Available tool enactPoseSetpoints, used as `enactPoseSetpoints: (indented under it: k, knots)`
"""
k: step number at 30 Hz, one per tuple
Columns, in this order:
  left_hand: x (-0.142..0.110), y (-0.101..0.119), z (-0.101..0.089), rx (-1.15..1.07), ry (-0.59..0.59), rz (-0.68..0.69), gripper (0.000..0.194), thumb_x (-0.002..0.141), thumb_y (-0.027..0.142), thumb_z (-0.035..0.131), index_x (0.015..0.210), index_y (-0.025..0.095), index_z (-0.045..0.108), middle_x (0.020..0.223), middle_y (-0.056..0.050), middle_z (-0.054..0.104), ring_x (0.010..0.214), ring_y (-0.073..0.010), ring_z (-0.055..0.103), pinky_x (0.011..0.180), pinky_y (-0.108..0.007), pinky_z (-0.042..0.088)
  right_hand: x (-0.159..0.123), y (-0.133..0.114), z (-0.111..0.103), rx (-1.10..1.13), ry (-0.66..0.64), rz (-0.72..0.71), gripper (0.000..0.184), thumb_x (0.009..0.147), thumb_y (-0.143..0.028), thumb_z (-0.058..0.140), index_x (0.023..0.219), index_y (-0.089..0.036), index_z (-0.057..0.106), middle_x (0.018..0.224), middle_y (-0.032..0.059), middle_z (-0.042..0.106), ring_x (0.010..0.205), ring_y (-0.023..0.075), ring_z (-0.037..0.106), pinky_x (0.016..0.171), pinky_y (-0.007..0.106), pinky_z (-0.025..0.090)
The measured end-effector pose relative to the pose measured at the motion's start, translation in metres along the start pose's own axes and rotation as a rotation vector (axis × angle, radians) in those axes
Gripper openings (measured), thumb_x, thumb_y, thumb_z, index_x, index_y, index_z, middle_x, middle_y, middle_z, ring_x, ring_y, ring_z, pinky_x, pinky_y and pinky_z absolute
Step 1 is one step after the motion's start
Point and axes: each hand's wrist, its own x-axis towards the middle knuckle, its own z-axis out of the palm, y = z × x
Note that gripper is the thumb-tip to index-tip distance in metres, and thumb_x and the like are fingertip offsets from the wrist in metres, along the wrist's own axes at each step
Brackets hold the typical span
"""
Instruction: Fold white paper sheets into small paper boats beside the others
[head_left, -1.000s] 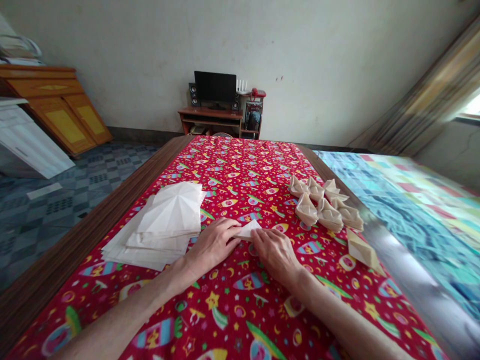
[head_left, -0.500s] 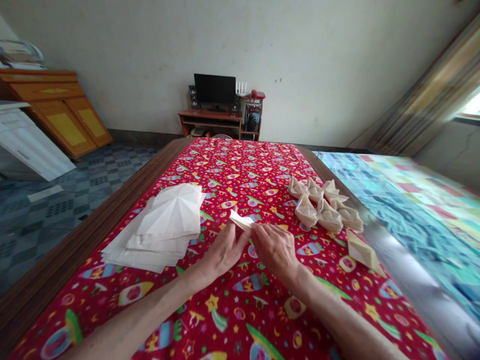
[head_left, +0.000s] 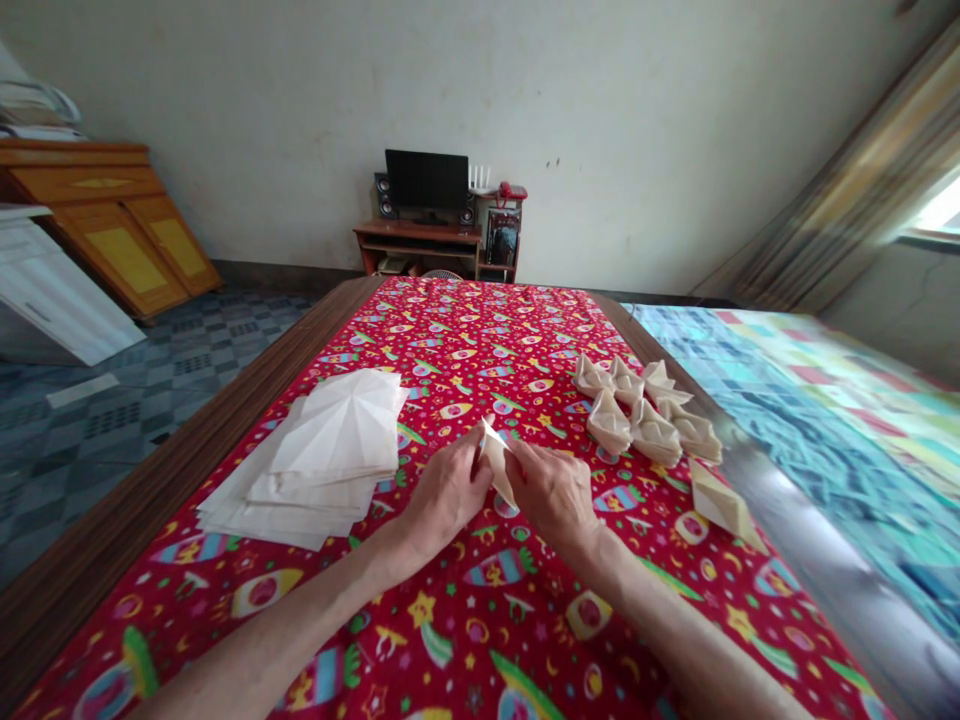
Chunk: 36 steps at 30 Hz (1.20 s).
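Observation:
My left hand and my right hand meet over the red patterned tablecloth. Both pinch a small folded piece of cream paper, which stands on edge between the fingertips, lifted off the cloth. A stack of creased cream paper sheets lies just left of my left hand. Several finished folded paper boats sit in a cluster to the right, beyond my right hand.
One more folded paper boat lies alone near the table's right edge. The brown wooden table edge runs along the left. A bed with a blue patterned cover adjoins the right side. A desk with a monitor stands at the far wall.
The folded paper lay flat under my fingers a second ago. Both hands have since lifted it off the cloth and turned it upright between them.

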Motion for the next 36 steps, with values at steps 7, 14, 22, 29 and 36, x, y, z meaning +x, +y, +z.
enactPoseSetpoints:
  k: [7, 14, 22, 29, 36]
  knots:
    - [0.004, -0.005, -0.002, 0.082, 0.023, 0.044, 0.018, 0.083, 0.007, 0.049, 0.089, 0.017, 0.063, 0.082, -0.003, 0.064, 0.075, -0.0136, 0.061, 0.071, -0.022, 0.046, -0.001, 0.005, -0.003, 0.122, -0.121, 0.141, 0.022, 0.086, -0.023, 0.046, 0.084, -0.022, 0.067, 0.060, -0.0001, 0.065, 0.049, 0.0100, 0.053, 0.050, 0.023, 0.022]
    - [0.008, -0.006, 0.000, 0.082, -0.067, -0.004, 0.012, 0.085, 0.015, 0.051, 0.081, 0.017, 0.063, 0.074, -0.001, 0.061, 0.068, -0.0130, 0.057, 0.064, -0.022, 0.040, -0.001, 0.003, 0.000, 0.335, -0.163, 0.202, 0.022, 0.085, -0.024, 0.046, 0.082, -0.020, 0.068, 0.058, 0.0003, 0.063, 0.051, 0.0096, 0.054, 0.053, 0.020, 0.030]
    - [0.005, -0.014, -0.003, 0.094, -0.146, -0.027, 0.019, 0.082, 0.011, 0.049, 0.077, 0.020, 0.066, 0.067, 0.001, 0.056, 0.066, -0.0124, 0.055, 0.061, -0.021, 0.037, -0.005, 0.009, 0.000, 0.192, -0.250, 0.188, 0.028, 0.083, -0.024, 0.050, 0.104, -0.028, 0.068, 0.067, 0.0008, 0.069, 0.057, 0.0130, 0.059, 0.054, 0.022, 0.029]
    - [0.001, -0.016, -0.003, 0.162, -0.213, 0.065, 0.024, 0.087, 0.015, 0.046, 0.098, 0.023, 0.067, 0.084, -0.001, 0.053, 0.077, -0.0133, 0.056, 0.065, -0.021, 0.041, -0.009, 0.012, -0.003, 0.157, -0.335, 0.038, 0.029, 0.087, -0.020, 0.045, 0.106, -0.026, 0.066, 0.079, 0.0020, 0.070, 0.066, 0.0133, 0.060, 0.056, 0.023, 0.030]
    - [0.003, -0.012, -0.010, 0.280, -0.301, 0.190, 0.026, 0.094, 0.022, 0.040, 0.104, 0.025, 0.064, 0.086, -0.001, 0.052, 0.076, -0.0135, 0.054, 0.065, -0.022, 0.040, -0.012, 0.017, -0.005, 0.003, -0.384, -0.044, 0.023, 0.090, -0.025, 0.047, 0.102, -0.027, 0.066, 0.073, 0.0010, 0.065, 0.065, 0.0144, 0.058, 0.054, 0.025, 0.025]
